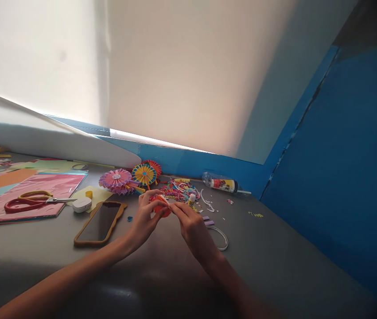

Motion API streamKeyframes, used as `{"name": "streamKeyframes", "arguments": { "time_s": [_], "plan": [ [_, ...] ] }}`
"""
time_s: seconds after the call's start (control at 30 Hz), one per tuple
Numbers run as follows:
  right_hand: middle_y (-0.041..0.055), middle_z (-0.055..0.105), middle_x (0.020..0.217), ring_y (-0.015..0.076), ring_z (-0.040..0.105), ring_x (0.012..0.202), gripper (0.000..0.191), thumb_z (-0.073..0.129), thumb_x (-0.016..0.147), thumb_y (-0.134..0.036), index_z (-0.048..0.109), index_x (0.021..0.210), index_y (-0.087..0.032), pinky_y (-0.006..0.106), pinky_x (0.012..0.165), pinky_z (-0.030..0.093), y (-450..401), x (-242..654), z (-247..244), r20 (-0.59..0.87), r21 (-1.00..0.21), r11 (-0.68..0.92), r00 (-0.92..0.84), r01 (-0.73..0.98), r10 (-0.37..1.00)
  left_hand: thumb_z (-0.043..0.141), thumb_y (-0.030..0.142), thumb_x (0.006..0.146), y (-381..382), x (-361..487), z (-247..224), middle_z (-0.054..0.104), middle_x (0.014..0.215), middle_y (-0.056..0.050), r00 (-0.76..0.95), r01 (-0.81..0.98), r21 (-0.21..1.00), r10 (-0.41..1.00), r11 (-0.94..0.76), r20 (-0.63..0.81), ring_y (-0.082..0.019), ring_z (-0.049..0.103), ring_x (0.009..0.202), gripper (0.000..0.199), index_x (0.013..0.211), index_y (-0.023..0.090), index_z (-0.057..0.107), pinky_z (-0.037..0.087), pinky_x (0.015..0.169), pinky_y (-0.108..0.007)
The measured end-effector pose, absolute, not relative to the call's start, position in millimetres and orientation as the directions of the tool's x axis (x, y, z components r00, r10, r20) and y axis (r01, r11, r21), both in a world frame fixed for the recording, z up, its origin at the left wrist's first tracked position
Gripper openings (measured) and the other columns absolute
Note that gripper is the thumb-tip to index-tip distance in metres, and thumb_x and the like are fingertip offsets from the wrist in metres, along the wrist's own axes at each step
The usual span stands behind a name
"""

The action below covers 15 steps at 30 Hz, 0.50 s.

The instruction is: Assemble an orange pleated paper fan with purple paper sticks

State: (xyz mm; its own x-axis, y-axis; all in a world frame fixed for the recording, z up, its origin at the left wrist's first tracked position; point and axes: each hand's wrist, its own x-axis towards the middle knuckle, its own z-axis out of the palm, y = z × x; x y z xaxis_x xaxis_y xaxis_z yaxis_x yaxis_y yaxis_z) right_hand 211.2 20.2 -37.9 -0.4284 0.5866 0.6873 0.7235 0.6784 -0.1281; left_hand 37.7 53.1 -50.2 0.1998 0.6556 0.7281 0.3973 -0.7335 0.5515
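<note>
Orange paper (159,208) is above the surface (261,248), between your left hand (144,219) and right hand (193,228); the left pinches it with thumb and fingers, the right pinches at its right edge.

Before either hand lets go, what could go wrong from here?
The orange piece, pinched between the left hand and right hand, looks like thin paper and might crease or tear under a hard squeeze. The white-topped tube stands just beyond the right hand, so a forward push could tip it. Reaching left, a hand might catch the scissors.
</note>
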Motion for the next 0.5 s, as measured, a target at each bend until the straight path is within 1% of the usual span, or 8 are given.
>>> {"name": "streamKeyframes", "arguments": {
  "time_s": [0.07, 0.13, 0.2, 0.27, 0.37, 0.5],
  "plan": [
    [0.0123, 0.06, 0.12, 0.0224, 0.058, 0.112, 0.045, 0.032, 0.092, 0.001, 0.054, 0.128, -0.015, 0.039, 0.096, 0.05, 19.5, 212.4, -36.8, 0.666, -0.076, 0.681, -0.471, 0.729, 0.578, 0.058, 0.022, 0.091, 51.2, 38.7, -50.7, 0.048, 0.123, -0.005, 0.214, 0.425, 0.508, 0.628, -0.75, 0.748, -0.026, 0.04, 0.119, 0.011, 0.089, 0.026, 0.068, 0.035, 0.102, -0.047],
    [0.0137, 0.06, 0.119, 0.0237, 0.057, 0.113, 0.046, 0.031, 0.091, 0.002, 0.053, 0.128, -0.013, 0.04, 0.096, 0.05, 19.2, 213.5, -36.4, 0.649, -0.034, 0.682, -0.503, 0.73, 0.571, 0.057, 0.021, 0.091, 49.4, 39.2, -50.6, 0.048, 0.123, -0.005, 0.222, 0.447, 0.488, 0.622, -0.75, 0.751, -0.026, 0.039, 0.119, 0.012, 0.091, 0.027, 0.068, 0.035, 0.102, -0.047],
    [0.0145, 0.059, 0.12, 0.0243, 0.056, 0.114, 0.047, 0.031, 0.09, 0.003, 0.051, 0.129, -0.012, 0.041, 0.097, 0.05, 19.2, 214.4, -36.4, 0.644, -0.041, 0.69, -0.509, 0.722, 0.571, 0.057, 0.021, 0.092, 47.9, 39.3, -50.0, 0.047, 0.124, -0.005, 0.228, 0.459, 0.491, 0.632, -0.741, 0.74, -0.026, 0.038, 0.119, 0.013, 0.092, 0.027, 0.068, 0.036, 0.101, -0.047],
    [0.0134, 0.058, 0.121, 0.0232, 0.056, 0.114, 0.047, 0.032, 0.09, 0.003, 0.051, 0.129, -0.013, 0.039, 0.097, 0.05, 19.3, 215.3, -36.0, 0.648, -0.107, 0.708, -0.491, 0.698, 0.582, 0.057, 0.02, 0.091, 47.3, 39.0, -49.2, 0.047, 0.125, -0.005, 0.235, 0.454, 0.504, 0.644, -0.735, 0.728, -0.026, 0.038, 0.12, 0.012, 0.092, 0.026, 0.067, 0.036, 0.101, -0.046],
    [0.0099, 0.059, 0.118, 0.0213, 0.058, 0.11, 0.042, 0.035, 0.092, 0.0, 0.052, 0.127, -0.018, 0.037, 0.094, 0.052, 18.6, 216.0, -33.9, 0.652, -0.227, 0.736, -0.462, 0.638, 0.602, 0.057, 0.021, 0.091, 47.6, 38.5, -48.6, 0.047, 0.124, -0.005, 0.241, 0.443, 0.516, 0.652, -0.733, 0.719, -0.026, 0.038, 0.12, 0.01, 0.09, 0.025, 0.066, 0.036, 0.101, -0.045],
    [0.0077, 0.061, 0.112, 0.0203, 0.06, 0.103, 0.031, 0.039, 0.095, -0.007, 0.056, 0.118, -0.021, 0.036, 0.088, 0.052, 15.6, 214.3, -28.8, 0.661, -0.314, 0.743, -0.426, 0.59, 0.618, 0.056, 0.023, 0.092, 47.3, 38.7, -47.8, 0.047, 0.124, -0.005, 0.254, 0.428, 0.525, 0.655, -0.736, 0.711, -0.025, 0.039, 0.12, 0.01, 0.088, 0.025, 0.065, 0.036, 0.101, -0.043]
  ]
}}
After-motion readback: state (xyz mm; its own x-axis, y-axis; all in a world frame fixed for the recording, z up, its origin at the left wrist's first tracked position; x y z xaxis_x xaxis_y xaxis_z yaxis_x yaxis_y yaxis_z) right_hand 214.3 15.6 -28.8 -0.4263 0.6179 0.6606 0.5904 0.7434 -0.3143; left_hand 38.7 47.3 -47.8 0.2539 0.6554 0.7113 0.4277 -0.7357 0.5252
